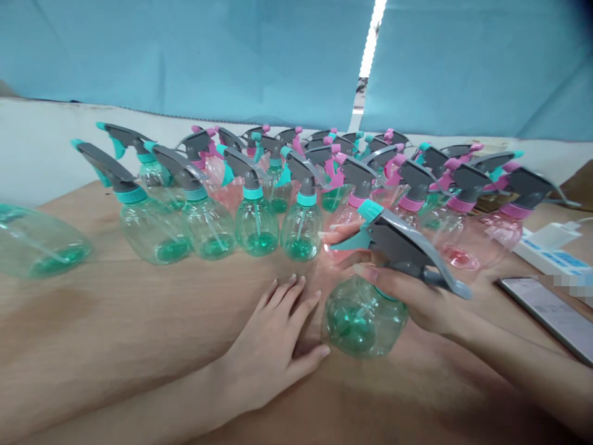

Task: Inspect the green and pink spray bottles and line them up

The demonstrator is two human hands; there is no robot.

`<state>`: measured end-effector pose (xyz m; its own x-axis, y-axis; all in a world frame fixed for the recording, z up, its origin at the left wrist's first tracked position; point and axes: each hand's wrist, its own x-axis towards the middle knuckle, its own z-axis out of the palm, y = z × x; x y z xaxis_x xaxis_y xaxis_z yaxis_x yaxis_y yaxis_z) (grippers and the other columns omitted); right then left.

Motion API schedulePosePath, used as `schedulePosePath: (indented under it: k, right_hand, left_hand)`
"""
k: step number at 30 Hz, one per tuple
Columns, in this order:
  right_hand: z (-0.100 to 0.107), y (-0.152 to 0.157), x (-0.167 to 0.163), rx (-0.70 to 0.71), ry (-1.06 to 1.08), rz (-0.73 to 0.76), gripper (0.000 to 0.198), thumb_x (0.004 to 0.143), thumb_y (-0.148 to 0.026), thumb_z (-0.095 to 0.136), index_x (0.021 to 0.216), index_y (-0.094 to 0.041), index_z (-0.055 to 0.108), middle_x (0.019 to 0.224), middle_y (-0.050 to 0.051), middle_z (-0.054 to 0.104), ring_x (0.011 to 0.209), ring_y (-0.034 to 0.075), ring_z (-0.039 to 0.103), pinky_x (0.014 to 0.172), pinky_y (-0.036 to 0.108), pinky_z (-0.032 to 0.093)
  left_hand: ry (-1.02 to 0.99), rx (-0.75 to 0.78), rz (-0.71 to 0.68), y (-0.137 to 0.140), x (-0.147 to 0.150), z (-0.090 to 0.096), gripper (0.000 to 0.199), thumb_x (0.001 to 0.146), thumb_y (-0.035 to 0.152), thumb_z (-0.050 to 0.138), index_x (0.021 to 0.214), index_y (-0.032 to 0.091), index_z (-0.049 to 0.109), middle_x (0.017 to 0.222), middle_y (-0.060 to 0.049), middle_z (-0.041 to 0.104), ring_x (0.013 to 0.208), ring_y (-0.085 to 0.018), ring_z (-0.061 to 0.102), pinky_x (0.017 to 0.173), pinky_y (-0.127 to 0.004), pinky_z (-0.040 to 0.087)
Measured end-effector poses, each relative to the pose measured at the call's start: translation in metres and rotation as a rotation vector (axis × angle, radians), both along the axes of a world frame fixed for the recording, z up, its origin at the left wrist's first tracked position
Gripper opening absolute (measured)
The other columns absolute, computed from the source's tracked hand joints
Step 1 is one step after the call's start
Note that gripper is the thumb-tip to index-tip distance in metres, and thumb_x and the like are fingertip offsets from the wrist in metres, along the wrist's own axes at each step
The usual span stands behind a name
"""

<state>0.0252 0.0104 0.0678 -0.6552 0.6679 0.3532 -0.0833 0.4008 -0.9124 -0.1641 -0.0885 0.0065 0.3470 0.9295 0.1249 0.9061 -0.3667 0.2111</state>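
My right hand is wrapped round the neck of a green spray bottle with a grey and turquoise trigger head. The bottle is tilted, its base toward the lower left and its nozzle pointing up and left. Flat on the wooden table lies my left hand, fingers spread, just left of that bottle and holding nothing. Beyond the hands stand several green spray bottles with turquoise collars. To their right are several pink spray bottles with pink collars; the held bottle and my right hand partly cover one of them.
At the left edge another green bottle is cut off by the frame. A phone lies on the table at the right, near a white power strip with a plug in it. A blue curtain hangs behind.
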Motion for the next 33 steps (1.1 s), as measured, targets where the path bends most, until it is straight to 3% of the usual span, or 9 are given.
schedulePosePath:
  k: [15,24,33]
  right_hand:
    - [0.0048,-0.0012,-0.0014,-0.014,-0.001,0.046,0.028,0.087,-0.035,0.057,0.115,-0.032,0.062,0.087,0.002,0.071,0.093,0.024,0.068,0.094,0.046,0.048]
    - [0.0006,0.0013,0.0013,-0.011,0.005,0.056,0.026,0.088,-0.032,0.054,0.113,-0.031,0.063,0.087,0.002,0.070,0.093,0.022,0.068,0.091,0.042,0.051]
    - [0.0000,0.0021,0.0006,0.028,0.026,-0.031,0.009,0.083,-0.025,0.061,0.075,-0.029,0.065,0.064,-0.002,0.060,0.079,0.019,0.066,0.083,0.037,0.053]
  left_hand:
    - [-0.011,-0.010,0.002,0.0002,0.0002,0.0025,0.064,0.090,0.052,0.052,0.140,0.016,0.039,0.145,-0.015,0.039,0.134,-0.032,0.033,0.108,-0.053,0.026]
    - [-0.024,-0.008,0.000,0.0004,0.0001,0.0019,0.063,0.090,0.053,0.052,0.140,0.016,0.039,0.145,-0.015,0.039,0.134,-0.031,0.033,0.108,-0.053,0.025]
    - [-0.028,-0.014,0.000,-0.0004,0.0003,0.0019,0.064,0.090,0.053,0.053,0.140,0.017,0.038,0.145,-0.015,0.039,0.134,-0.032,0.033,0.108,-0.052,0.025]
